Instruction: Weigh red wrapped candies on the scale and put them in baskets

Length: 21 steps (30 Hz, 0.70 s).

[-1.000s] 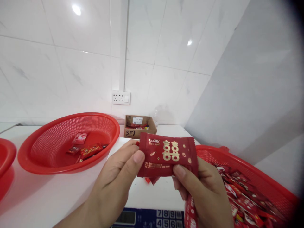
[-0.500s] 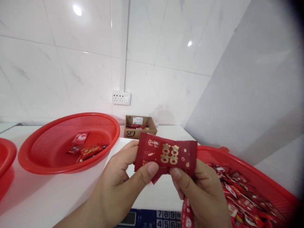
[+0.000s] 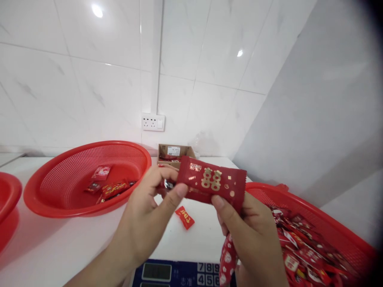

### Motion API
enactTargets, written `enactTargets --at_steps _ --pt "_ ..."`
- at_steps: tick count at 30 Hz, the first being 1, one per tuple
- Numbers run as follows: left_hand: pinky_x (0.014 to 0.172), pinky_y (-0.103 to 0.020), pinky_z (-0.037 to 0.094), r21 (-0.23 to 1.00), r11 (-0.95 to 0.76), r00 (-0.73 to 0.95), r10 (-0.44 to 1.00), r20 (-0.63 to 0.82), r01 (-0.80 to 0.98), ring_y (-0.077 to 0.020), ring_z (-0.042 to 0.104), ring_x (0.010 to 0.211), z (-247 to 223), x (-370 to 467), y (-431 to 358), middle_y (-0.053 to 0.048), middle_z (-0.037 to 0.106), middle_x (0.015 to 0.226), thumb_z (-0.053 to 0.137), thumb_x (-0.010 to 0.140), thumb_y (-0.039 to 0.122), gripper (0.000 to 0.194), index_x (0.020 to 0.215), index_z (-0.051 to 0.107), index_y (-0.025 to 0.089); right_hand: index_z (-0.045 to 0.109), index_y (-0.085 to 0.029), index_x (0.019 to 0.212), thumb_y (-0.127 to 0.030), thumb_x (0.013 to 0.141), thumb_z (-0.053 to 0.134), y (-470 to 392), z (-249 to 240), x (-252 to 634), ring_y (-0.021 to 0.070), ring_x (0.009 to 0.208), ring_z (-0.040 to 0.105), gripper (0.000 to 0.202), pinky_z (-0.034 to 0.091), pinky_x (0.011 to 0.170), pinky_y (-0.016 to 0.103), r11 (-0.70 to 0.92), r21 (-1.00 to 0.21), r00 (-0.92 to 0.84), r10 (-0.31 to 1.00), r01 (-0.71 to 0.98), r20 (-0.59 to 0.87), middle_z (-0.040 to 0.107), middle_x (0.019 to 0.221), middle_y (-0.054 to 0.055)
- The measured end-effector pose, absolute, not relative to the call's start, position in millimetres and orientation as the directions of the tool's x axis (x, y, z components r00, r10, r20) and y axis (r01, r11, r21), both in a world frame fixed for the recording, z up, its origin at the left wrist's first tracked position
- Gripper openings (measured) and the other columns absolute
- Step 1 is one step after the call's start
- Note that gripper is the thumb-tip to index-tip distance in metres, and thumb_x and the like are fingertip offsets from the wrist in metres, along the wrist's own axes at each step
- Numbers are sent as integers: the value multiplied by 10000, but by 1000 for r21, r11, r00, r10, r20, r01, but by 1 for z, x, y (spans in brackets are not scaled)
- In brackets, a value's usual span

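A dark red packet (image 3: 216,182) with gold characters is held up in front of me, long side across. My right hand (image 3: 249,235) pinches its lower right part, thumb on the front. Below that hand hangs a patterned red wrapper (image 3: 228,259), partly hidden by it. My left hand (image 3: 149,215) is closed at the packet's left end, its thumb touching the lower left edge. A small dark, shiny wrapped piece (image 3: 168,184) shows between its fingers and thumb. On the white table beneath lies a small red packet (image 3: 185,217) with gold writing.
A red basket (image 3: 86,147) with a few packets stands at left, part of another (image 3: 8,195) at the far left. At right, a red basket (image 3: 323,215) holds several packets. Behind is a cardboard box (image 3: 191,152); in front, a blue scale (image 3: 185,275).
My left hand has shifted left and slightly up, showing the dark piece in its fingers. The held packet has risen a little. The small red packet on the table has come into view.
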<state>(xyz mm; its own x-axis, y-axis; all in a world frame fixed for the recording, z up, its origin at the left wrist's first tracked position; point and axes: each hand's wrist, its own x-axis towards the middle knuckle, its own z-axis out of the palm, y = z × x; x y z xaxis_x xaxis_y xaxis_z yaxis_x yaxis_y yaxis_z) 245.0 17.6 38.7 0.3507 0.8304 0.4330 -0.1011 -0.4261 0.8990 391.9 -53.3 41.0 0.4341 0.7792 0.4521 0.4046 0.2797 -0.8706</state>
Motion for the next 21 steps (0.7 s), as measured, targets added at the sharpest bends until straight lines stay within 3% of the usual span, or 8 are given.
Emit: enactTargets --at_steps 3,8,11,13,17,21 --pt "778 -252 443 860 -455 135 860 492 -233 -141 546 906 37 245 26 5 583 1037 576 860 318 111 953 576 256 557 -201 613 -394 815 572 -49 41 398 109 441 411 279 334 414 224 186 -822 477 737 538 479 472 477 -38" --pt "826 -267 441 819 -496 80 840 537 -287 -161 541 978 35 248 25 0 572 1057 589 839 241 115 953 582 253 564 -197 657 -371 868 501 -37 35 405 132 538 509 280 333 469 221 44 -624 213 919 780 331 604 596 -13" --pt "828 -298 442 857 -486 170 843 511 -169 -190 539 998 36 247 24 -32 561 1103 588 834 263 154 986 575 241 641 -204 809 -409 870 500 -30 31 406 143 520 519 256 322 475 233 -59 -562 249 931 825 267 603 566 -14" --pt "807 -312 445 870 -488 258 834 488 -70 -196 545 974 37 246 23 -48 559 1114 567 847 286 169 1008 572 237 645 -205 954 -433 871 501 -28 30 407 135 488 503 282 332 478 235 -63 -602 319 889 796 328 556 520 -38" --pt "733 -288 443 814 -575 509 726 463 79 -180 552 899 39 246 18 -36 583 1003 535 868 343 143 919 606 230 590 -207 1077 -461 902 451 -34 32 406 103 443 436 338 340 441 217 106 -756 504 685 645 526 465 514 -70" --pt "655 -273 433 768 -617 773 567 285 169 -159 541 757 35 256 9 -20 582 922 650 779 395 195 871 627 224 560 -210 1092 -447 920 433 -38 32 402 95 434 410 319 340 422 213 242 -785 569 573 570 590 441 511 -77"
